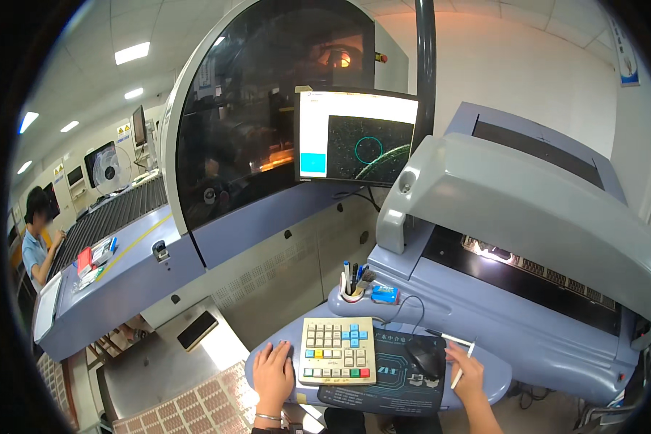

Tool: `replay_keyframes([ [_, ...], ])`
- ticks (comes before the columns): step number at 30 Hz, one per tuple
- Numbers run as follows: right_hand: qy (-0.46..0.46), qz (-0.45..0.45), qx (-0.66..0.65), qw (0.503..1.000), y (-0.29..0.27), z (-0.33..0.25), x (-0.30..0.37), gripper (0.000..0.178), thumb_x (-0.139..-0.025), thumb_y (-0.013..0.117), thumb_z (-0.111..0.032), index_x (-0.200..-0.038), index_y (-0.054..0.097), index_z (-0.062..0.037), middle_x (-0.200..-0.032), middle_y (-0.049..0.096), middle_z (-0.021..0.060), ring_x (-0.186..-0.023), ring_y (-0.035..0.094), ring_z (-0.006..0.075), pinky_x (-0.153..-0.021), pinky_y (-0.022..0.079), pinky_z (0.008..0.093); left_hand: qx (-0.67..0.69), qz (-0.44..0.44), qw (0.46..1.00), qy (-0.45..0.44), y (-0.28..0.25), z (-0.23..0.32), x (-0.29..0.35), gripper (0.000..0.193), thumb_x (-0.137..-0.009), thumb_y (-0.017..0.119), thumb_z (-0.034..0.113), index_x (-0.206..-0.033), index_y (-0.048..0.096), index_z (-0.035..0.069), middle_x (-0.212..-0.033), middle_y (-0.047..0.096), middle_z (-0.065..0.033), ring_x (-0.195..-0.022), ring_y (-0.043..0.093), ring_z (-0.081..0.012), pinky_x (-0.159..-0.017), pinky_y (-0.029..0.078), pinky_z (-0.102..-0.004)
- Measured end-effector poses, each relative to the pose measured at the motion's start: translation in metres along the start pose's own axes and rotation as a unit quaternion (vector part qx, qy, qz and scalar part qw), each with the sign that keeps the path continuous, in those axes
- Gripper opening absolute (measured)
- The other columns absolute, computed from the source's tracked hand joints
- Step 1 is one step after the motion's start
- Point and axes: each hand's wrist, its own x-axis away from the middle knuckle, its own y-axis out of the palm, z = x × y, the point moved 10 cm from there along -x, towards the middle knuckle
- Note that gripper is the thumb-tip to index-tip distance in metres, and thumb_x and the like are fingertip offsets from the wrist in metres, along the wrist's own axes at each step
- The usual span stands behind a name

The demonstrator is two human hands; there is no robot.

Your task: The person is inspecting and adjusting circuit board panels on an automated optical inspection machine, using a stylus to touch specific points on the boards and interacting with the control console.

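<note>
our right hand is near five o'clock, with its fingers pinched around a thin white stick, much like a pen. a second white stick points from there toward ten o'clock, and we can't tell if the two are joined. the one we hold looks light, stiff and smooth, so it may slip a bit. we think the middle is a good place to hold it.

our left hand is between six and seven o'clock. it lies flat on the blue counter with its fingers out, and it grips nothing. the cream keypad is just beside it, at its three o'clock. the keypad looks hard and boxy, so we would lift it by its two sides. the small black mouse sits on the dark mat, which looks thin and bendy.

past the keypad, at its twelve o'clock, a cup holds some pens. a little blue pack is next to the cup, at its three o'clock. toward four o'clock, the big machine has a brown board lit up in its opening.
</note>
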Motion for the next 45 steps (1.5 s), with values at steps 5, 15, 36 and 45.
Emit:
replay_keyframes([
  [5,0.008,-0.015,0.006,1.0,0.0004,-0.0012,-0.0013,0.035,-0.075,0.054,0.014,-0.102,0.068,-0.0038,-0.11,0.071,0.0168,-0.077,0.072,0.025,-0.07,0.057,0.0332,0.001,-0.003,1.0,-0.004,0.0006,-0.0001,-0.0003,0.036,-0.086,0.058,0.013,-0.122,0.065,0.012,-0.126,0.065,-0.0058,-0.123,0.054,-0.0316,-0.11,0.034,-0.0472],
  [15,0.01,-0.012,0.0,1.0,0.0026,0.0014,0.003,0.035,-0.075,0.054,0.011,-0.102,0.069,-0.0046,-0.109,0.071,0.0159,-0.076,0.072,0.0238,-0.068,0.056,0.0335,0.011,0.001,1.0,-0.008,-0.0016,-0.0032,0.0011,0.035,-0.085,0.059,0.013,-0.119,0.066,0.012,-0.125,0.065,-0.0057,-0.123,0.054,-0.0319,-0.11,0.034,-0.0484],
  [36,0.013,-0.016,-0.015,1.0,0.0024,-0.0005,0.0001,0.035,-0.076,0.052,0.015,-0.102,0.068,-0.0025,-0.111,0.07,0.0176,-0.075,0.072,0.025,-0.068,0.057,0.0326,-0.009,-0.005,1.0,-0.001,0.002,-0.0015,0.0004,0.035,-0.086,0.059,0.014,-0.12,0.066,0.013,-0.124,0.065,-0.0045,-0.122,0.053,-0.0302,-0.11,0.033,-0.0476],
  [45,0.016,-0.011,-0.012,1.0,0.0032,0.0029,0.0025,0.038,-0.073,0.054,0.012,-0.103,0.07,-0.0048,-0.109,0.071,0.0157,-0.077,0.072,0.0237,-0.068,0.058,0.0341,-0.002,-0.006,1.0,0.003,0.0008,-0.0009,-0.0006,0.035,-0.086,0.058,0.014,-0.12,0.065,0.012,-0.124,0.064,-0.0051,-0.122,0.053,-0.0308,-0.11,0.033,-0.0472],
])
